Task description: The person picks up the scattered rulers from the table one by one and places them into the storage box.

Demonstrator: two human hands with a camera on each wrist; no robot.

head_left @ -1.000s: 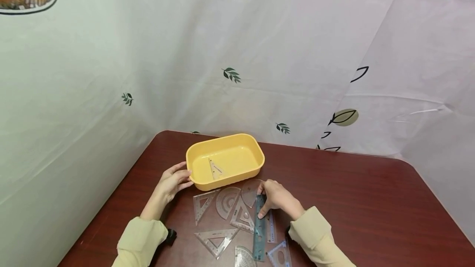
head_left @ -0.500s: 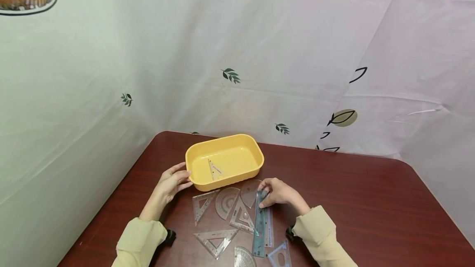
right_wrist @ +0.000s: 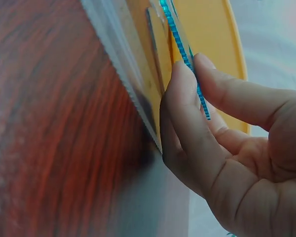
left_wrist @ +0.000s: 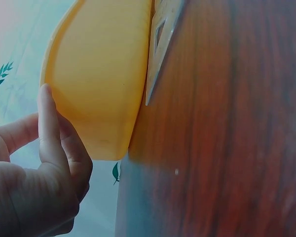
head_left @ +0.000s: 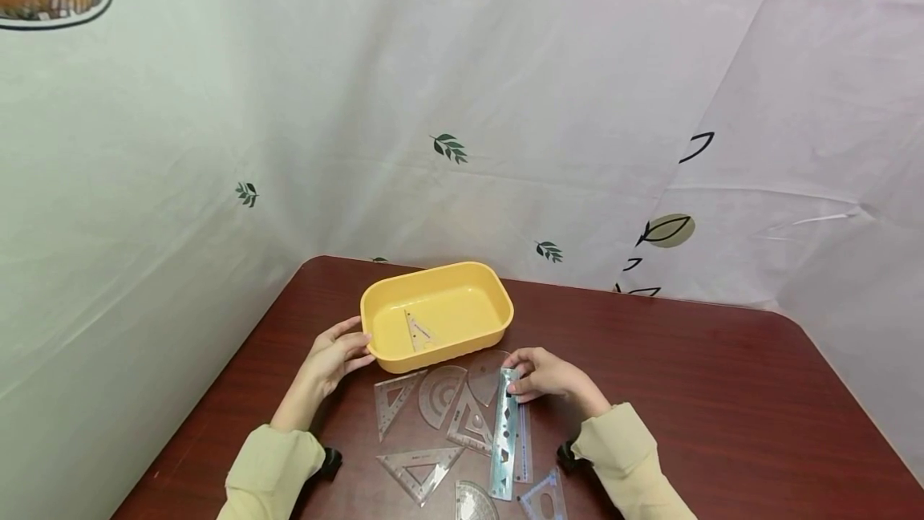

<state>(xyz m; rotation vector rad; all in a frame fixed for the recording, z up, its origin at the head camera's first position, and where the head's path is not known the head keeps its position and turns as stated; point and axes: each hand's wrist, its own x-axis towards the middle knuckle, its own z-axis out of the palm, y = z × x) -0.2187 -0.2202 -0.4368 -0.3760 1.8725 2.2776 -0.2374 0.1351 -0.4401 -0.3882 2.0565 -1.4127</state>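
Note:
My right hand (head_left: 545, 374) pinches the far end of a see-through blue ruler (head_left: 505, 444) with cut-out shapes. In the right wrist view the thumb and fingertips meet on its wavy blue edge (right_wrist: 175, 29). A clear ruler (head_left: 524, 444) with blue markings lies beside and partly under it. At the left end of a yellow tub (head_left: 436, 355), my left hand (head_left: 334, 355) holds the wall, thumb at the rim. A small clear set square (head_left: 417, 331) lies in the tub. Seen from the left wrist, the tub's outer wall (left_wrist: 98, 89) rises beside the fingers.
Clear set squares (head_left: 395, 400) and protractors (head_left: 442, 396) lie in front of the tub. A blue-marked set square (head_left: 546, 496) and another protractor (head_left: 475, 501) are near the front. White patterned cloth (head_left: 577, 103) hangs behind the dark red table (head_left: 686, 392).
The right hand has shifted slightly away from the body, tilting the blue ruler, which has gone from dark to bright and shiny. The left hand and the tub stay put.

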